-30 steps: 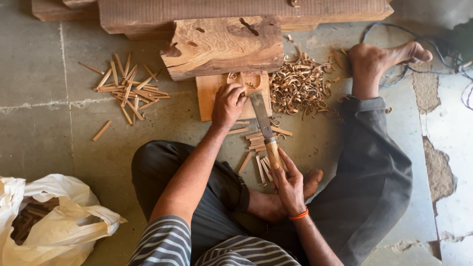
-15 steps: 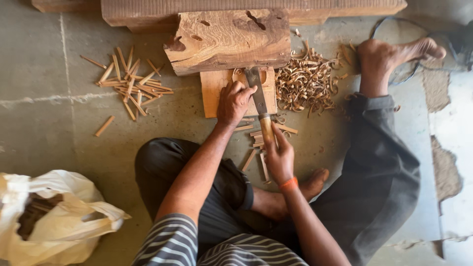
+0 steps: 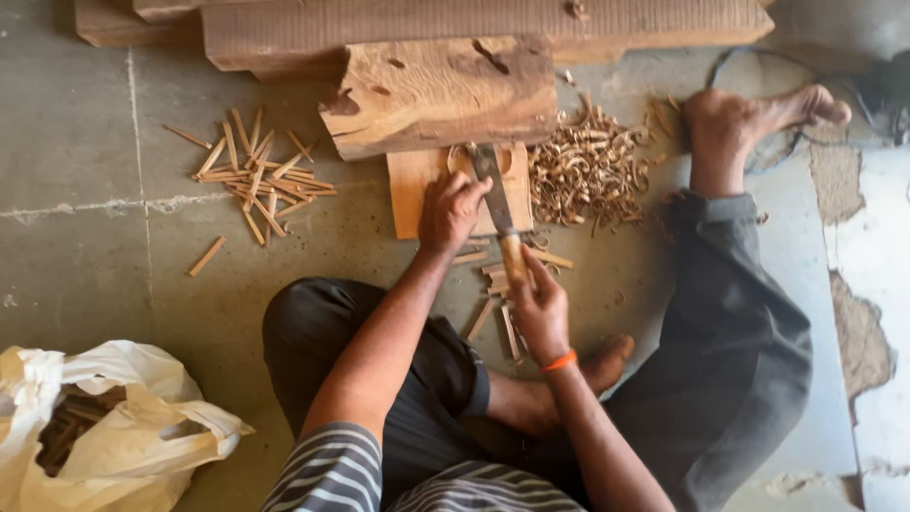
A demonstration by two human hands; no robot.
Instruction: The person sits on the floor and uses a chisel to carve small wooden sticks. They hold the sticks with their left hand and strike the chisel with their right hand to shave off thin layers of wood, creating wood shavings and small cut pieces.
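Note:
I sit on the floor before a small flat wooden board (image 3: 410, 194). My left hand (image 3: 449, 210) presses down on a small wood piece on that board; the piece is mostly hidden under my fingers. My right hand (image 3: 538, 305) grips the wooden handle of a long-bladed knife (image 3: 488, 171). The blade lies across the board, its tip close to the big rough timber block (image 3: 441, 93) just beyond. Short split sticks (image 3: 495, 303) lie on the floor between my hands and my legs.
A loose pile of thin split sticks (image 3: 258, 176) lies at the left. Curled wood shavings (image 3: 588, 171) are heaped right of the board, near my bare foot (image 3: 749, 114). A cream plastic bag (image 3: 114, 427) with wood pieces sits at the lower left. Long planks (image 3: 474, 21) lie at the back.
The knife has swung forward from over the floor sticks onto the board, and my right hand followed it. My left hand has stayed on the board.

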